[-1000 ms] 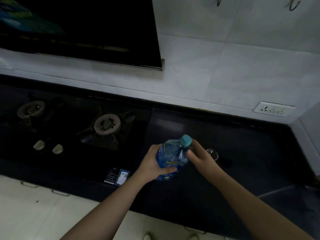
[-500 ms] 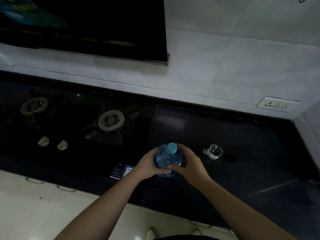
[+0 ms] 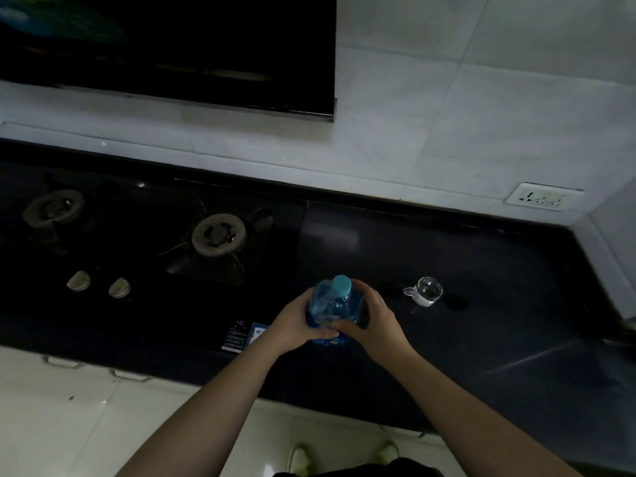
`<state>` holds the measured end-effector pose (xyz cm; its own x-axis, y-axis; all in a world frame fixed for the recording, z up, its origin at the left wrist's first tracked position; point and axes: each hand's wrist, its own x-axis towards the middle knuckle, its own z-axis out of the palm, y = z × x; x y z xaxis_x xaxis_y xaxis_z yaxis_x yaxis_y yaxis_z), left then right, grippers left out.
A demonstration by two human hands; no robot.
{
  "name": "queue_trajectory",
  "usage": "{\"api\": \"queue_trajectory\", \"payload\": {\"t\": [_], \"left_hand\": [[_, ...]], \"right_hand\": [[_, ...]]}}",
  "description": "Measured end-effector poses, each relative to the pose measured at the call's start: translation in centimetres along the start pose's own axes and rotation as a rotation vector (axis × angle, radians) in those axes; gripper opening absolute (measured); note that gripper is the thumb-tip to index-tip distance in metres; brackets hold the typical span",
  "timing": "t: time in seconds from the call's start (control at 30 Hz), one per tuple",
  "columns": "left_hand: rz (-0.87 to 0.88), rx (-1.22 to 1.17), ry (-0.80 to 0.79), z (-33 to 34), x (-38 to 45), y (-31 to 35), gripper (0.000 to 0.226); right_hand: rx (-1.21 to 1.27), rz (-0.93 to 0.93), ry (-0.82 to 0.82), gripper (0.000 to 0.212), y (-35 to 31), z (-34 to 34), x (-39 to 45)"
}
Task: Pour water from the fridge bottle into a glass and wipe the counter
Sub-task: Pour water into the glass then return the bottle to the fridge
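Now both hands, left (image 3: 296, 325) and right (image 3: 373, 321), grip the capped bottle (image 3: 332, 308) near the desk's (image 3: 481, 321) front edge; glass (image 3: 426, 291) stands just right.

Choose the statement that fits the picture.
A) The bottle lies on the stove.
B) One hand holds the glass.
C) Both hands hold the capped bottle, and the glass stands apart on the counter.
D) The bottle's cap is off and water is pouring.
C: the left hand and right hand grip the bottle, its teal cap on, while the glass stands untouched on the counter.
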<state>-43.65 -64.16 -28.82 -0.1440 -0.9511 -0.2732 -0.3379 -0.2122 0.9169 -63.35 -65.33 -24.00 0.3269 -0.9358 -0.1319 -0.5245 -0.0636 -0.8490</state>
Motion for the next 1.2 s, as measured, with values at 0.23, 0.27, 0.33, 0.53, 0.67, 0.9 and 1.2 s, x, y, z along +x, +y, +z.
{"api": "queue_trajectory", "payload": {"t": [0.23,0.27,0.33,0.53,0.67,0.9,1.2], "left_hand": [[-0.034,-0.039,-0.011,0.0,0.3,-0.8,0.092],[-0.04,-0.034,-0.008,0.0,0.3,-0.9,0.091],[-0.046,-0.032,0.003,0.1,0.3,-0.9,0.089],[-0.064,-0.009,0.033,0.3,-0.1,-0.2,0.091],[-0.098,0.011,0.039,-0.2,-1.1,0.2,0.119],[-0.259,0.034,0.191,0.1,-5.2,0.7,0.08],[-0.28,0.999,0.323,4.9,-12.0,4.9,0.081]], "right_hand": [[-0.046,0.034,-0.004,0.079,-0.2,0.2,-0.2],[-0.046,0.041,-0.01,0.078,-0.1,0.2,-0.1],[-0.043,0.057,-0.021,0.077,-0.1,0.2,-0.3],[0.024,0.103,-0.069,0.085,-0.3,0.2,-0.5],[0.074,0.167,-0.121,0.094,-1.0,-0.4,-0.9],[-0.017,0.363,-0.108,0.057,-0.1,-2.1,-4.0],[-0.795,-0.04,-0.226,0.058,0.5,-4.9,-9.8]]}}
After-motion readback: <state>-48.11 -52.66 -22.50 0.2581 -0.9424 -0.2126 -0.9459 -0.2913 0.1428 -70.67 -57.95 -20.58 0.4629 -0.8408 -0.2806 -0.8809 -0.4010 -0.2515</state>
